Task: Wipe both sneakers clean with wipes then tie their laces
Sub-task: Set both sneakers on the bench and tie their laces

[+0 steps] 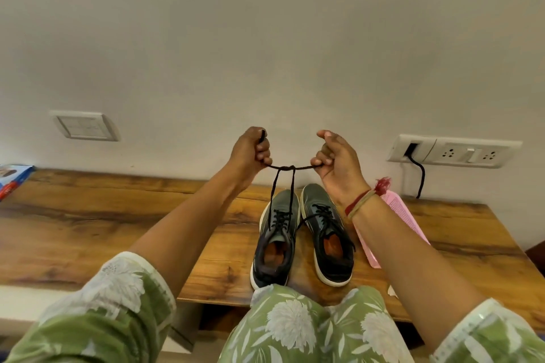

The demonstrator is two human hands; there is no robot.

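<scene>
Two dark grey sneakers with white soles stand side by side on the wooden table [118,215], toes toward the wall. The left sneaker [275,237] has its black lace [287,186] pulled up high, crossed in a first knot between my hands. My left hand [250,150] grips one lace end in a fist. My right hand [336,156] grips the other end with curled fingers. Both hands are raised above the toes, pulling the lace taut sideways. The right sneaker [327,233] has loose laces lying across it.
A pink plastic tray [398,215] lies right of the sneakers, partly behind my right forearm. A blue packet [13,180] sits at the table's far left edge. The wall carries a switch plate [84,125] and a socket panel [454,150] with a black cable.
</scene>
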